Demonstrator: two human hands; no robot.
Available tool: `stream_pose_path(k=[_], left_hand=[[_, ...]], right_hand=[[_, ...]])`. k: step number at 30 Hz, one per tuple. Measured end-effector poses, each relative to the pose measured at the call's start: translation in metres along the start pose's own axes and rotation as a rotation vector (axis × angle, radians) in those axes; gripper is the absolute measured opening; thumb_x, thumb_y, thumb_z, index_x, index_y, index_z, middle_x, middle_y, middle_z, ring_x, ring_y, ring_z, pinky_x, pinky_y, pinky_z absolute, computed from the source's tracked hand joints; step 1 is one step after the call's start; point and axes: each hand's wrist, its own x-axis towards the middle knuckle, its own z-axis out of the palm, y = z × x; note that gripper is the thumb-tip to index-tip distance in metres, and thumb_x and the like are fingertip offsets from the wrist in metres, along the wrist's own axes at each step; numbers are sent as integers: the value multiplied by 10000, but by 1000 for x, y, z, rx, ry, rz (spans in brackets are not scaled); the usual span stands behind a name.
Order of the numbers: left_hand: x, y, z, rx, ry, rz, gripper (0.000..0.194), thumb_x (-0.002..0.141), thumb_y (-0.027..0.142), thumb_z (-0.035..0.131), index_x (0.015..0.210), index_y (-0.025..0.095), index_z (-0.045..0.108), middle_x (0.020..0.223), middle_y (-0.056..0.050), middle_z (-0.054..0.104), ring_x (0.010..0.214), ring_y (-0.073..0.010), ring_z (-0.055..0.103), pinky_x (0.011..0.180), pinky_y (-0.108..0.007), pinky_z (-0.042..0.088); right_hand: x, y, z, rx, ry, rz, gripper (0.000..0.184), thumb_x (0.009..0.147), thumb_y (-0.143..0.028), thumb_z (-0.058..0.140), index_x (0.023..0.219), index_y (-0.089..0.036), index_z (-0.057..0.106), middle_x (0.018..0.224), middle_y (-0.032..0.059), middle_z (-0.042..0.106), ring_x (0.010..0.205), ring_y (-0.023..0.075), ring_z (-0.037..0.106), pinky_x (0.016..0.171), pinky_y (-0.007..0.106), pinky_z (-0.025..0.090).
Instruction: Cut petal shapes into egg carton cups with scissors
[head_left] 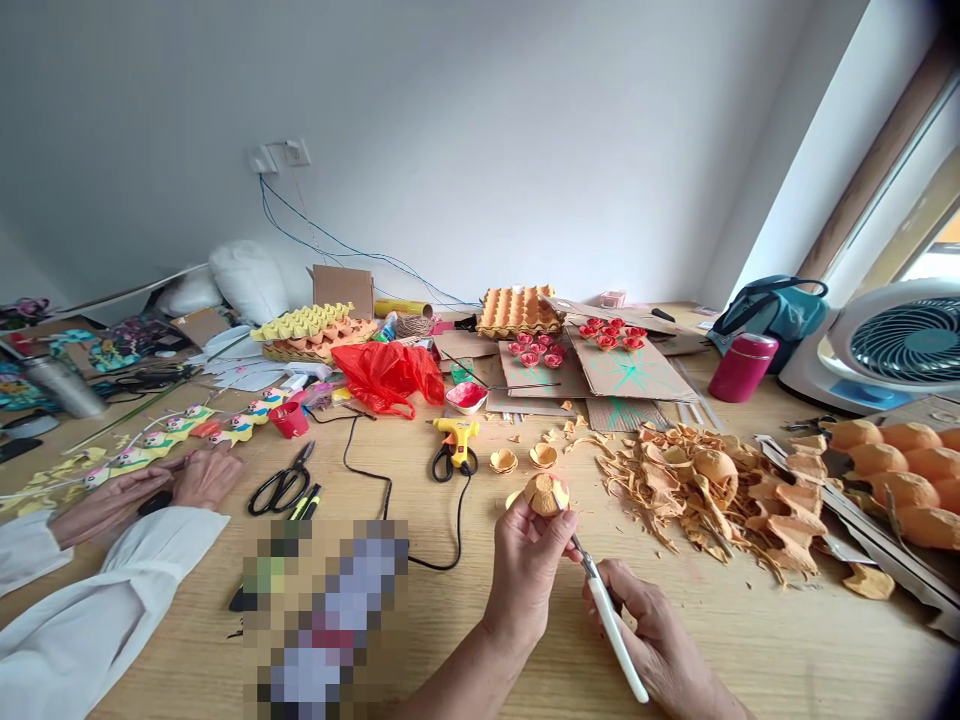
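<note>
My left hand (pixel 529 560) pinches an orange egg-carton cup (pixel 545 493) between thumb and fingers above the table. My right hand (pixel 649 625) is closed around white-handled scissors (pixel 615 632), seen edge-on. Their metal blade reaches up to the cup's edge beside my left thumb. Two trimmed, petal-edged cups, one of them a small cup (pixel 543 457) and the other a similar cup (pixel 503 460), stand just beyond my left hand. Partly hidden behind that hand lies another pale piece. To the right spreads a heap of orange carton scraps (pixel 660 490).
A yellow glue gun (pixel 456 440) with a black cord and black scissors (pixel 281 485) lie left of centre. Red paper flowers (pixel 615 333) rest on cardboard (pixel 637 372). Egg trays (pixel 892 470) and a fan (pixel 900 340) stand right. A co-worker's hands (pixel 206 478) work at far left.
</note>
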Motion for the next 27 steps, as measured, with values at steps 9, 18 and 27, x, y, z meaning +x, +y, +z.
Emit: stream_pose_path(k=[9, 18, 27], left_hand=[[0, 1, -3, -37, -56, -5, 328, 728, 367, 783, 909, 148, 620, 698, 22, 566, 571, -78, 509, 534, -209, 494], [14, 5, -23, -134, -49, 22, 214, 809, 337, 696, 920, 174, 612, 716, 8, 560, 630, -92, 496, 524, -192, 430], [24, 0, -33, -251, -115, -95, 203, 765, 293, 727, 809, 159, 581, 737, 18, 522, 579, -55, 378, 495, -182, 299]], right_hand=[[1, -1, -1, 1, 0, -13, 289, 976, -383, 438, 741, -215, 460, 699, 0, 503, 660, 160, 437, 618, 273, 402], [4, -10, -5, -46, -85, 41, 280, 955, -404, 482, 758, -209, 522, 752, 28, 575, 737, 187, 503, 674, 300, 431], [6, -5, -14, 137, 26, 186, 316, 930, -465, 508, 1097, -220, 615, 790, 13, 602, 753, 201, 570, 701, 317, 467]])
